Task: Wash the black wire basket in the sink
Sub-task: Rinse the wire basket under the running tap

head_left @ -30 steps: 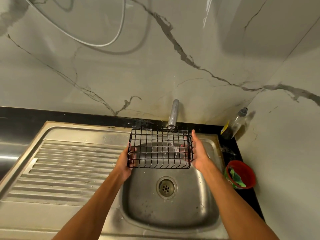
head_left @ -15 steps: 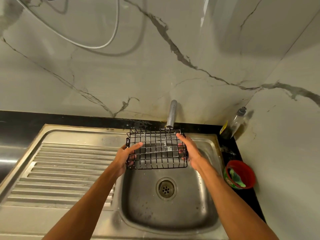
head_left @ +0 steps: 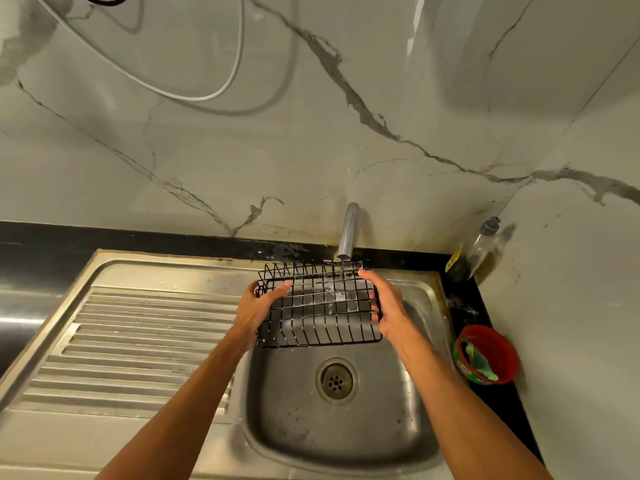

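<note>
Looks like the rinsing step. Holds the black wire basket [head_left: 320,306] tilted over the sink's [head_left: 346,427] back edge, under the tap [head_left: 348,230]: left hand [head_left: 258,306] curled over its left end, right hand [head_left: 386,306] round its right. Next probably calls for turning it so water reaches every wire.

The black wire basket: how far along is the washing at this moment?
Done: the black wire basket looks soaped, with white foam on its wires. In hand: the left hand and the right hand grip its two ends over the sink, under the tap, where a thin stream falls on its far edge. Left: rinse off the foam, probably turning the basket.
</note>
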`<action>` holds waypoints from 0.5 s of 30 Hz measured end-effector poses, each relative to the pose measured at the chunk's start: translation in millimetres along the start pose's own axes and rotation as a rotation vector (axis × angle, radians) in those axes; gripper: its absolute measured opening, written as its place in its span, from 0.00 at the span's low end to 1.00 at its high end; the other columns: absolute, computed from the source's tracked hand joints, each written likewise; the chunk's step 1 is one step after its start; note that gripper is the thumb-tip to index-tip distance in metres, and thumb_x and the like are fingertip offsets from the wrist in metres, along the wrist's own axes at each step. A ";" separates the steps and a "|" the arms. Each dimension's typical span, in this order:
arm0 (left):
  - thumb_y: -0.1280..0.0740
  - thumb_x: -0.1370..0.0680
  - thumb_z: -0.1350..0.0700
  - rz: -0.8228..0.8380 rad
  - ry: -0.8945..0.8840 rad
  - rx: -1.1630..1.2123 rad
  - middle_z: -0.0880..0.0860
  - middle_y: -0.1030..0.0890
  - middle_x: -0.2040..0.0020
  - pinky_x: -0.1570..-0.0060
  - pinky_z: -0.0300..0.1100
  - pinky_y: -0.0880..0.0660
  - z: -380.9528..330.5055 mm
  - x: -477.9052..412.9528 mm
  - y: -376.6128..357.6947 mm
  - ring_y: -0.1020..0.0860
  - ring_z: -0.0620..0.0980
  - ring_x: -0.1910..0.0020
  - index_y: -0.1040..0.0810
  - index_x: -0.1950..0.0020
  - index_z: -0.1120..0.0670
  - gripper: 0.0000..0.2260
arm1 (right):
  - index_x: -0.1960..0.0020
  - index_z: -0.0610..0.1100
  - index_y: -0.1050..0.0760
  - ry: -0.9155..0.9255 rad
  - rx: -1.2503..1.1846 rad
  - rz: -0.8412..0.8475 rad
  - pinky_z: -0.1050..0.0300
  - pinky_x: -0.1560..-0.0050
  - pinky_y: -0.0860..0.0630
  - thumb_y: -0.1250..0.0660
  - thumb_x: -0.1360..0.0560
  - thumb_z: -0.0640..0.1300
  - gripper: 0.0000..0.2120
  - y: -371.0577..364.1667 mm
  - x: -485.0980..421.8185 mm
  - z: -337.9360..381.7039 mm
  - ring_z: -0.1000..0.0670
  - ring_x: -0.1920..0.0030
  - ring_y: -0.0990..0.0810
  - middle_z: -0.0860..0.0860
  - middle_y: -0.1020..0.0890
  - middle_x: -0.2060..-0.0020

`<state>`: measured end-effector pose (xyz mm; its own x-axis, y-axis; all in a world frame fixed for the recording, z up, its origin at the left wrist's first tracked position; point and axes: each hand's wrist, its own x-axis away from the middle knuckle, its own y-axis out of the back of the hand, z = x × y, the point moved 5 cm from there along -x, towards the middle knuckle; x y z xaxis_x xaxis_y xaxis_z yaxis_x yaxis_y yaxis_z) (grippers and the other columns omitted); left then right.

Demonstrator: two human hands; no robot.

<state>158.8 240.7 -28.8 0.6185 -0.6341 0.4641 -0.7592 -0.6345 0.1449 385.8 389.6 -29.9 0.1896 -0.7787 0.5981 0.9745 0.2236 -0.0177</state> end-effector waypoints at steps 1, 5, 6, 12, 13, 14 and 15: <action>0.26 0.29 0.38 -0.060 -0.095 -0.154 0.59 0.38 0.20 0.25 0.62 0.37 -8.1 3.1 -2.1 0.37 0.60 0.23 0.43 0.18 0.52 0.46 | 0.44 0.47 0.19 -0.008 -0.010 -0.024 0.59 0.70 0.33 0.20 0.45 0.63 0.35 1.6 -1.2 -0.7 0.51 0.62 0.27 0.50 0.22 0.60; 0.40 0.18 0.39 -0.081 -0.665 -0.753 0.51 0.46 0.17 0.21 0.58 0.47 -45.8 20.0 -54.1 0.48 0.52 0.18 0.44 0.18 0.50 0.32 | 0.47 0.46 0.20 -0.036 -0.061 -0.100 0.46 0.47 0.22 0.18 0.52 0.61 0.38 5.2 -0.5 -0.8 0.44 0.45 0.21 0.46 0.18 0.47; 0.44 0.16 0.40 0.029 -0.739 -0.818 0.51 0.47 0.17 0.20 0.58 0.47 -49.3 26.4 -75.5 0.50 0.52 0.18 0.44 0.18 0.50 0.29 | 0.48 0.47 0.21 -0.033 -0.069 -0.106 0.45 0.45 0.23 0.18 0.51 0.60 0.35 5.2 0.7 0.0 0.44 0.43 0.22 0.45 0.18 0.46; 0.58 0.14 0.43 0.383 -0.881 -1.062 0.52 0.55 0.17 0.19 0.50 0.57 -35.7 49.9 -146.4 0.59 0.48 0.18 0.54 0.17 0.54 0.27 | 0.41 0.45 0.22 -0.043 -0.164 -0.090 0.39 0.36 0.27 0.18 0.48 0.59 0.39 12.8 1.7 -0.1 0.42 0.38 0.23 0.44 0.20 0.41; 0.59 0.14 0.42 0.332 -0.842 -1.084 0.52 0.55 0.17 0.19 0.50 0.58 -33.4 41.6 -140.1 0.58 0.49 0.18 0.55 0.17 0.53 0.27 | 0.40 0.45 0.23 -0.036 -0.163 -0.097 0.38 0.34 0.28 0.18 0.46 0.58 0.38 15.7 2.7 0.9 0.42 0.37 0.25 0.45 0.21 0.40; 0.60 0.15 0.41 0.274 -0.770 -1.108 0.51 0.56 0.17 0.19 0.51 0.59 -31.0 34.2 -130.2 0.59 0.50 0.18 0.55 0.17 0.52 0.28 | 0.40 0.46 0.24 -0.024 -0.168 -0.114 0.38 0.34 0.29 0.18 0.44 0.56 0.36 18.9 4.5 3.1 0.43 0.37 0.26 0.46 0.23 0.41; 0.60 0.15 0.41 0.239 -0.707 -1.118 0.52 0.57 0.17 0.19 0.52 0.59 -28.0 29.3 -122.5 0.60 0.51 0.18 0.56 0.17 0.52 0.28 | 0.43 0.47 0.24 -0.014 -0.177 -0.125 0.39 0.34 0.28 0.18 0.43 0.55 0.33 21.4 5.9 5.1 0.43 0.38 0.26 0.47 0.23 0.42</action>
<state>264.2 312.2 -8.5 0.1625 -0.9835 0.0796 -0.4098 0.0061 0.9122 407.2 392.8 -22.7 0.0651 -0.7853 0.6157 0.9965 0.0183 -0.0820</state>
